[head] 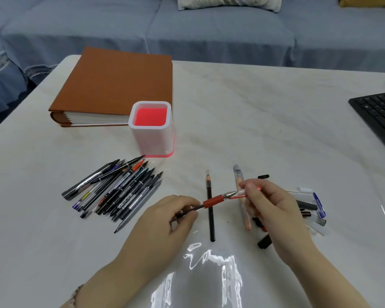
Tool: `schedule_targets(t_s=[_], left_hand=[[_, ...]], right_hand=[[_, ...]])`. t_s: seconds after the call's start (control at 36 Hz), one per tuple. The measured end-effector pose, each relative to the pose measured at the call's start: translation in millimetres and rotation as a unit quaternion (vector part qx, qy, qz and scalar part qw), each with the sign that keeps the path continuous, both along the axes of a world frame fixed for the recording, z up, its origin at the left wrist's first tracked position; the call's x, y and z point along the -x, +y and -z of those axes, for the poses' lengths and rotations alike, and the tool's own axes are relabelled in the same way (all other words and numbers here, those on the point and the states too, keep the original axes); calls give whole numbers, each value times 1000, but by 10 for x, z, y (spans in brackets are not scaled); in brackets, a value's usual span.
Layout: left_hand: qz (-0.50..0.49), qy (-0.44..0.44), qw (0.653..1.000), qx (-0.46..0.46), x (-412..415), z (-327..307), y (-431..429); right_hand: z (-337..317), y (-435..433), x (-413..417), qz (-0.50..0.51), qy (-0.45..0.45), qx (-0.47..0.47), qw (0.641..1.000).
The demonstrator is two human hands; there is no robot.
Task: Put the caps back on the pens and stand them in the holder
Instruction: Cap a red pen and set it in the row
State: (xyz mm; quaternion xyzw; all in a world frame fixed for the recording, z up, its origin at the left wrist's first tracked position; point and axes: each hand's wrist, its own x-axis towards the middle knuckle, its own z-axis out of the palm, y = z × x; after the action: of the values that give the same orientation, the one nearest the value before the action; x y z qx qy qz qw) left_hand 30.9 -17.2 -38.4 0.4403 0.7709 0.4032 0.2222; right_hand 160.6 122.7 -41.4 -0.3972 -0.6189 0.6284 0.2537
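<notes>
My left hand grips a pen with a red grip by its barrel, tip pointing right. My right hand pinches a clear cap with a red clip right at the pen's metal tip. The white holder with a pink inside stands empty behind them. A heap of several uncapped pens lies to the left. A black pencil and a peach pen lie on the table under my hands. Several loose caps lie to the right, partly hidden by my right hand.
A thick brown album lies behind the holder on the white table. A black keyboard sits at the right edge. A blue sofa runs along the back.
</notes>
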Motion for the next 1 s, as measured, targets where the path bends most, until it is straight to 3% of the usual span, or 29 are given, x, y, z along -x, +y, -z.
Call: schedule_targets(t_s=[0.22, 0.44, 0.53, 0.58, 0.64, 0.69, 0.86, 0.94, 1.0], left_hand=[[18, 30, 999, -3, 4, 10, -17], [44, 56, 997, -19, -114, 28, -11], [-26, -107, 994, -17, -147, -9, 25], [-57, -282, 957, 26, -145, -54, 39], [-57, -430, 900, 48, -135, -74, 43], [-57, -469, 880, 43, -125, -60, 34], [-63, -306, 950, 8, -119, -14, 49], [-45, -60, 996, 38, 18, 105, -19], [-56, 127, 988, 73, 168, 187, -94]], right_hand=[[-21, -39, 9, -50, 5, -23, 998], [42, -216, 88, -34, -63, -135, 988], [41, -246, 105, -27, -52, -132, 989], [44, -237, 110, -47, -42, -133, 989], [71, -224, 116, -75, -33, -123, 989], [97, -221, 115, -91, -2, -73, 993], [142, -275, 109, -88, 32, 46, 995], [198, -234, 114, -56, -12, 38, 998], [193, -151, 114, -30, -35, 39, 998]])
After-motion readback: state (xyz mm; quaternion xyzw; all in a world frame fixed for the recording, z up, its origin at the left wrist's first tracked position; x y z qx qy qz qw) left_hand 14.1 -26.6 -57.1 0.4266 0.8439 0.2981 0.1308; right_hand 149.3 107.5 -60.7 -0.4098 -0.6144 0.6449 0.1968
